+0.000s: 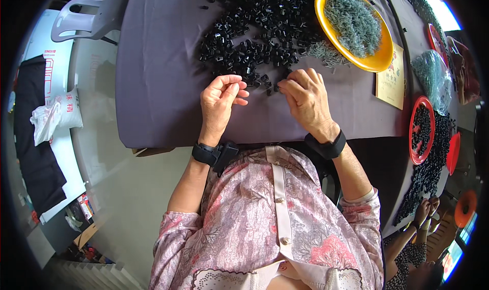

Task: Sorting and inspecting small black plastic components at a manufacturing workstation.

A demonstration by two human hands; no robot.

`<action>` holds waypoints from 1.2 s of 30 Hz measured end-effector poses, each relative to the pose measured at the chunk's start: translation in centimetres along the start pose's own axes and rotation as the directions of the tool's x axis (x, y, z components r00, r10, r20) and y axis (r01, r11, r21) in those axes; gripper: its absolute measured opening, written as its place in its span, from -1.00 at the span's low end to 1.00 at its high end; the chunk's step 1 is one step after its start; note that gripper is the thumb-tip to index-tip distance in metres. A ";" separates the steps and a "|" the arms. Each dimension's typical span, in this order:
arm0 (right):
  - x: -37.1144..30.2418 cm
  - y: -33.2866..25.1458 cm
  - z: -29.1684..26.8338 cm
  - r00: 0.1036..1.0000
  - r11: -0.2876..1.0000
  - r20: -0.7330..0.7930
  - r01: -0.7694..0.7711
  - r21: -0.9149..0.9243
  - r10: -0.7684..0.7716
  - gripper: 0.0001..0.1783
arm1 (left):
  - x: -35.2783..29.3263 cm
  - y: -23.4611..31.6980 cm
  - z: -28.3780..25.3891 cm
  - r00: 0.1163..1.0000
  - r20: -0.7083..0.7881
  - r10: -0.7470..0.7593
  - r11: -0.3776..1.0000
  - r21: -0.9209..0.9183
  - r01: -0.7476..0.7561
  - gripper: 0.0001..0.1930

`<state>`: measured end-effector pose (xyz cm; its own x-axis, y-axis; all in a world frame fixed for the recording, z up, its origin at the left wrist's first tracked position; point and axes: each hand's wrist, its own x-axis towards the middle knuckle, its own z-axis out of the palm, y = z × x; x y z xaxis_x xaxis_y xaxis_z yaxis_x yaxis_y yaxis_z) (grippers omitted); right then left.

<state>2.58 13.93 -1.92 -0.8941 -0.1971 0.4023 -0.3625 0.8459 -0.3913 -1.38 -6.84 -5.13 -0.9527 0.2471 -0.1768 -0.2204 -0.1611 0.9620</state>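
In front of me a big heap of small black plastic pieces (270,40) covers the far part of the cloth-topped table (163,86). At its near edge my left hand (219,104) is raised, thumb pressed to the index finger, the other fingers loosely curled; anything in the pinch is too small to tell. My right hand (308,99) is closed with its fingers bent down beside a few loose black pieces; its fingertips are partly hidden. A yellow plate (384,60) holds a mound of small clear greyish parts (354,22), some spilled next to it.
A yellowish booklet (391,83) lies under the plate's right side. Farther right are a clear bag (430,76), a red plate (412,137) of black pieces and another person's hands (428,208). A grey chair (89,20) stands left of the table.
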 end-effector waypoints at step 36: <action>-2.5 -1.2 -0.9 0.937 0.874 -0.155 -0.221 0.433 0.314 -0.81 | -0.3 1.0 7.3 0.949 0.180 -0.257 0.924 -0.240 0.296 -0.87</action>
<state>5.47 13.85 -1.66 -0.9106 0.1578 0.3820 -0.2328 0.5678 -0.7895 0.22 -0.14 -2.58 -0.8100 0.4483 -0.3781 -0.5362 -0.3052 0.7870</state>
